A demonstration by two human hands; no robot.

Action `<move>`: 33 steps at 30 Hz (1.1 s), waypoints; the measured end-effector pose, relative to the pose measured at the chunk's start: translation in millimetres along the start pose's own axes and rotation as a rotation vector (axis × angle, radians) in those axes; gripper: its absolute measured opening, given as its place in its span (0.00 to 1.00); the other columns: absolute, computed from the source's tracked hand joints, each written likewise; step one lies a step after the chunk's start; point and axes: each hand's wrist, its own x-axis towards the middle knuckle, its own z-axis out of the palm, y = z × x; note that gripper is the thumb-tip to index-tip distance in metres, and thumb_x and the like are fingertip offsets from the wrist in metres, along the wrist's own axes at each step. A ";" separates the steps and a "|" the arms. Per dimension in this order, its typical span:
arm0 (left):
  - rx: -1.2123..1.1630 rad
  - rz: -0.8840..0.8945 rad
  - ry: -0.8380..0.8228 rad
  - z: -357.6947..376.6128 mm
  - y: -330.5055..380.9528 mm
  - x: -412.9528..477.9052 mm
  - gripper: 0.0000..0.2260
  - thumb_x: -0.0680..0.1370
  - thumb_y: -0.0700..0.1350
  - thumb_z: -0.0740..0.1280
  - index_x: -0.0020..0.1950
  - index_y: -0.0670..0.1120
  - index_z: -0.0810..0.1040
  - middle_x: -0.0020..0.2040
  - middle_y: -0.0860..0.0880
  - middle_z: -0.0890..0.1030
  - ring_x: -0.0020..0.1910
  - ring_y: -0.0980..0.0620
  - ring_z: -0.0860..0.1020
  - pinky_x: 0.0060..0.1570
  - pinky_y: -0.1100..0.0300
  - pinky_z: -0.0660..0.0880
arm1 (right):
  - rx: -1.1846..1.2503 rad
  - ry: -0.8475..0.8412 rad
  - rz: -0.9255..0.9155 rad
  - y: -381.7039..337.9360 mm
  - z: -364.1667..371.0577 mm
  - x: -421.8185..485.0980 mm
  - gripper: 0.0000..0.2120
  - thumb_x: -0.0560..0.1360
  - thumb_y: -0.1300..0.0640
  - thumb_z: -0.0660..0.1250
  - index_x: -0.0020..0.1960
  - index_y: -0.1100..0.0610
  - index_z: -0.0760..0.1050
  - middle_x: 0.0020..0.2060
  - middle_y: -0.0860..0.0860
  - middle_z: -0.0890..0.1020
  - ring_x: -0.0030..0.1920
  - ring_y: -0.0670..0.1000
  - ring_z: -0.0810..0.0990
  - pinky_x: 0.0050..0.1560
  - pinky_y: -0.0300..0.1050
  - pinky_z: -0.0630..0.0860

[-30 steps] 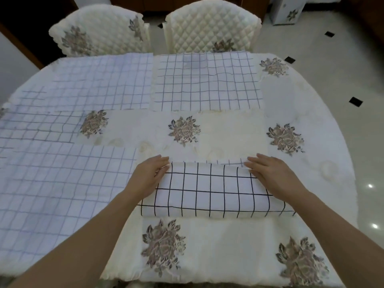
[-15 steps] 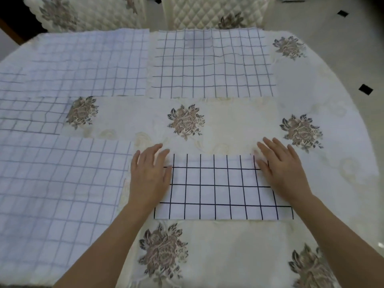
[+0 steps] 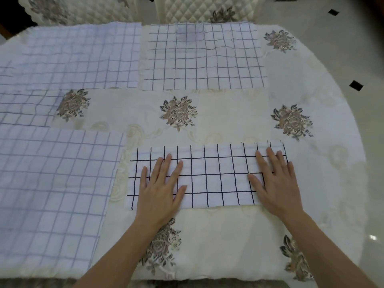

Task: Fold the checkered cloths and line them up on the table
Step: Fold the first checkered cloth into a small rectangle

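A folded white cloth with a black grid (image 3: pixel 212 177) lies flat as a long strip near the table's front edge. My left hand (image 3: pixel 161 188) presses flat on its left part, fingers spread. My right hand (image 3: pixel 274 179) presses flat on its right end, fingers straight. Unfolded checkered cloths lie spread out around it: one at the left front (image 3: pixel 52 194), one at the far left (image 3: pixel 76 57), one at the far middle (image 3: pixel 203 57), and a strip at the left edge (image 3: pixel 25 109).
The round table (image 3: pixel 324 183) wears a cream cover with brown flower prints. Two quilted chairs (image 3: pixel 207 9) stand behind it. Pale floor tiles with black insets lie to the right.
The cloth's upper layer has been laid down flat. Both hands have slid from the cloth's outer ends inward onto its top, and the view has moved closer.
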 end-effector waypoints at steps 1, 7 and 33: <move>0.002 -0.006 0.005 1.0 -0.6 -1.5 0.28 0.82 0.62 0.53 0.81 0.54 0.55 0.82 0.49 0.51 0.81 0.48 0.51 0.75 0.38 0.53 | -0.008 0.006 -0.001 -0.1 0.8 0.6 0.33 0.79 0.33 0.43 0.81 0.44 0.48 0.81 0.49 0.49 0.80 0.52 0.43 0.79 0.56 0.45; 0.018 -0.032 -0.038 2.6 -4.5 -7.0 0.29 0.82 0.63 0.49 0.81 0.56 0.51 0.82 0.50 0.47 0.81 0.48 0.48 0.76 0.38 0.51 | -0.040 0.007 -0.008 -0.4 2.1 0.2 0.33 0.79 0.31 0.41 0.81 0.43 0.45 0.81 0.48 0.47 0.80 0.52 0.41 0.79 0.56 0.44; -0.061 -0.145 -0.098 -6.7 -31.4 -30.5 0.31 0.81 0.66 0.46 0.81 0.57 0.46 0.82 0.50 0.46 0.81 0.50 0.46 0.78 0.43 0.49 | -0.056 -0.083 0.025 -1.4 -2.8 -14.8 0.35 0.78 0.30 0.39 0.80 0.43 0.39 0.80 0.46 0.39 0.79 0.51 0.36 0.79 0.58 0.47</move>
